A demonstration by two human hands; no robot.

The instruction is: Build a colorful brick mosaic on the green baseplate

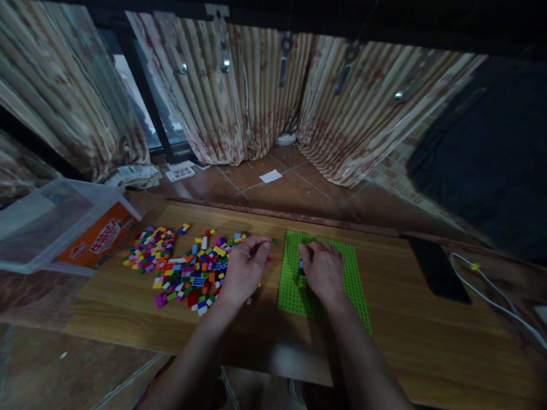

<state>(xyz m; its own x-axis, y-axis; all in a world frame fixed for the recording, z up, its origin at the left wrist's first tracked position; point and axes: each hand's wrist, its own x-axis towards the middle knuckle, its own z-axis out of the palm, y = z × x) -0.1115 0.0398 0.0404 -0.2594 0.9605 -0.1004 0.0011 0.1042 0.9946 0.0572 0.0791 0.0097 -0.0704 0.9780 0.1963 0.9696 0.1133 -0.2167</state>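
A green studded baseplate (pixel 342 267) lies flat on the wooden table (pixel 384 336). My right hand (pixel 323 272) rests on it, fingers curled over a few small bricks (pixel 301 265) on the plate; whether it grips one is hidden. My left hand (pixel 245 269) hovers at the right edge of a pile of small multicoloured bricks (pixel 188 267), fingertips pinched together near the plate's left side; I cannot see anything between them.
A clear plastic tub (pixel 47 222) sits on an orange box (pixel 100 236) at the table's left end. A black phone (pixel 436 267) and a white cable (pixel 491 290) lie at the right. Beyond are a tiled floor and striped curtains (pixel 239 97).
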